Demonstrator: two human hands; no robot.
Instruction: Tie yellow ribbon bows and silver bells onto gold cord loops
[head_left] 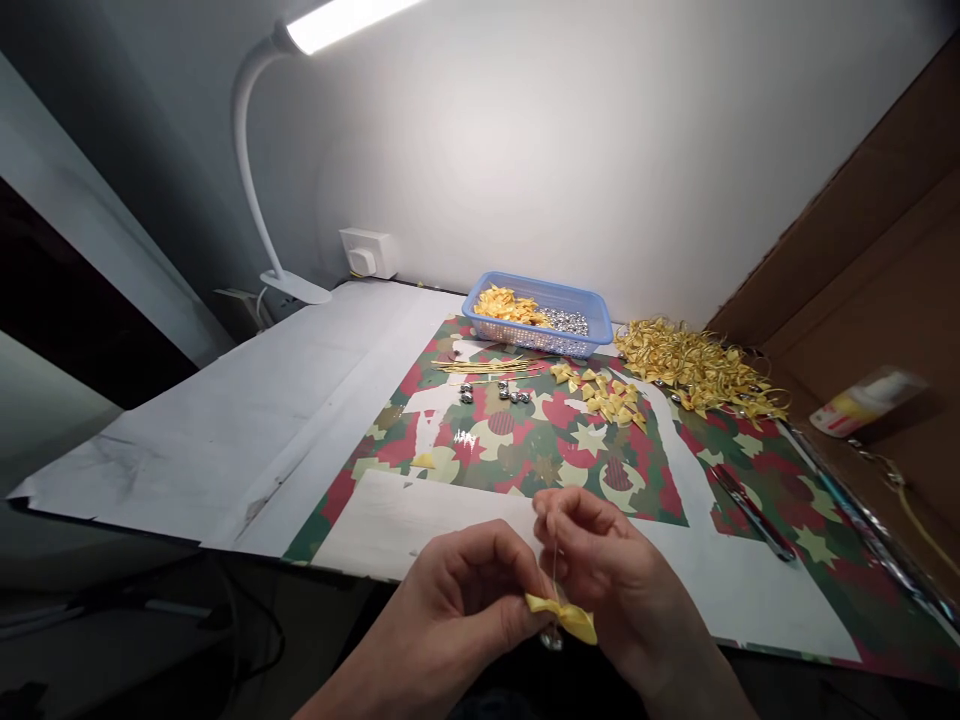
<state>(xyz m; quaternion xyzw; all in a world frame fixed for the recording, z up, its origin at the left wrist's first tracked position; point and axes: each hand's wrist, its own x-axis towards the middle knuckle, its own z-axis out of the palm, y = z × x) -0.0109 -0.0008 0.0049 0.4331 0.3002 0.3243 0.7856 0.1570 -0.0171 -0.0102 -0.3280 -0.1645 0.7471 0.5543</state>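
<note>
My left hand (pixel 457 595) and my right hand (pixel 607 580) meet near the table's front edge, both pinched on a small yellow ribbon bow (pixel 564 616). A small silver bell (pixel 552 638) hangs just under the bow. My right hand's fingertips also pinch a thin gold thread (pixel 556 555) that rises from the bow. Further back on the patterned paper (pixel 525 450) lie loose yellow bows (pixel 609 395), a few silver bells (pixel 495 392) and gold threads (pixel 487 366).
A blue basket (pixel 592 310) with yellow bows and silver bells stands at the back. A heap of finished gold-looped bows (pixel 694 368) lies to its right. A pen (pixel 754 512), a glue bottle (pixel 862 402), a cardboard wall (pixel 862 230) and a white desk lamp (pixel 251 150) surround the work area.
</note>
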